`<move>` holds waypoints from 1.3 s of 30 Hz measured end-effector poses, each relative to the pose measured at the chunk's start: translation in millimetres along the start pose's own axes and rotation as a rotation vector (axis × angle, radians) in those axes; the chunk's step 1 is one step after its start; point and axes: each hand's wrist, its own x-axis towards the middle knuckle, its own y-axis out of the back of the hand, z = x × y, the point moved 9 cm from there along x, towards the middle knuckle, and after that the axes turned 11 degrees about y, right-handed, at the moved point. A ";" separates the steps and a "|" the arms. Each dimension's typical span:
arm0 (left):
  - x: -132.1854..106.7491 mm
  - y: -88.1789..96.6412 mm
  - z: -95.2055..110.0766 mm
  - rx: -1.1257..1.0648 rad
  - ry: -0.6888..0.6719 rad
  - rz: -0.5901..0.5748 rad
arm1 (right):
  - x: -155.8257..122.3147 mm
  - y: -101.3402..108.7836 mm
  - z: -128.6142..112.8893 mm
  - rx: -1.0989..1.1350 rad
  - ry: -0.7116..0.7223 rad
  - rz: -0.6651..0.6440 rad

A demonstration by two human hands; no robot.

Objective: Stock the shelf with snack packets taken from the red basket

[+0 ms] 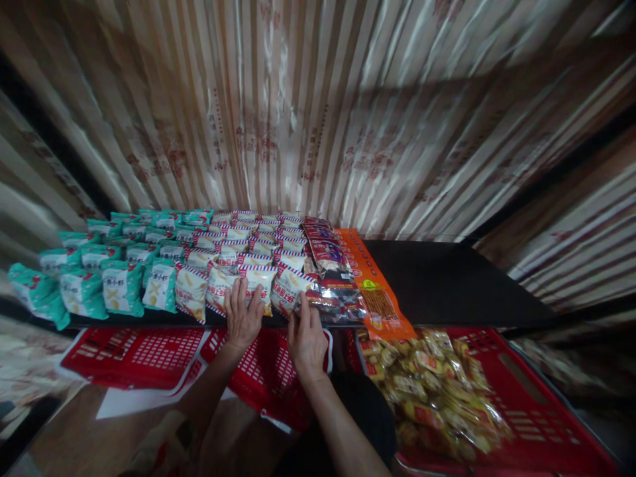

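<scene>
Rows of small white snack bags (256, 275) with red print and striped top edges stand on a black shelf. My left hand (244, 317) rests against the front of this row, its fingers spread flat over a bag. At the lower right edge of the neighbouring white snack bag (289, 286), my right hand (307, 338) touches it with fingers stretched and thumb apart. Dark red snack packets (328, 248) lie just right of that bag. Left of the white bags stand several rows of teal snack bags (122, 285).
An orange snack packet (380, 298) overhangs the front edge of the black shelf (447, 278). Below sit a red basket (541, 397) with gold-wrapped snacks (432, 391) and more red baskets (144, 358). Striped printed sheeting (298, 99) hangs behind.
</scene>
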 end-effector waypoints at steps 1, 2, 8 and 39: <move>-0.6 -0.9 0.1 -0.006 -0.001 -0.007 | 0.4 4.9 0.0 -0.016 0.016 0.026; -1.3 -2.0 -0.4 -0.013 0.002 -0.014 | 1.8 10.9 0.1 -0.032 0.033 0.065; -3.6 -7.0 -5.2 -0.043 0.030 -0.029 | 28.1 21.1 -2.8 -0.070 0.119 0.069; 0.7 -2.6 4.8 0.037 0.046 -0.004 | 32.5 -6.5 -11.7 0.035 0.204 0.037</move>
